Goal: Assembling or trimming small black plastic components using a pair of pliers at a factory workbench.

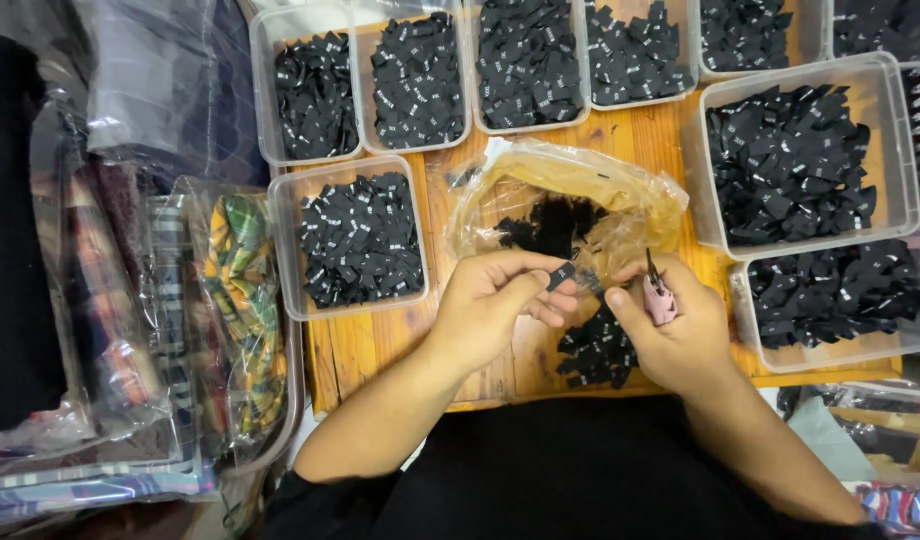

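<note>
Between the two hands, just above the near edge of the wooden bench [380, 350], a small black label [561, 275] is pinched by the thumb and fingers of the left hand [495, 300]. The right hand [680, 335] is closed around a small pink snipper [660, 295], whose dark blades point up and away from the person. I judge that labels are being cut apart one by one, though the strip near the blades is too small to see clearly.

To do this step well, I think the left hand should hold the label flat and tight, with the fingertips kept back from the blades, and the right hand should make one short, clean cut close to the label's edge.

Just below the hands lies a loose pile of black labels [595, 350] on the bench. Just beyond the hands sits an open, crumpled plastic bag [580, 190] with more black labels inside. Clear plastic boxes surround the hands: one box [350, 240] to the left of the left hand, a large box [805, 160] and another box [835, 300] to the right of the right hand, and a row of boxes [525, 65] farther away. All are full of black labels. Far to the left of the left hand, packed fabrics in clear bags [180, 320] are stacked.

The bag stands very near the fingers, so it could catch the blades. The free space on the bench is small.
</note>
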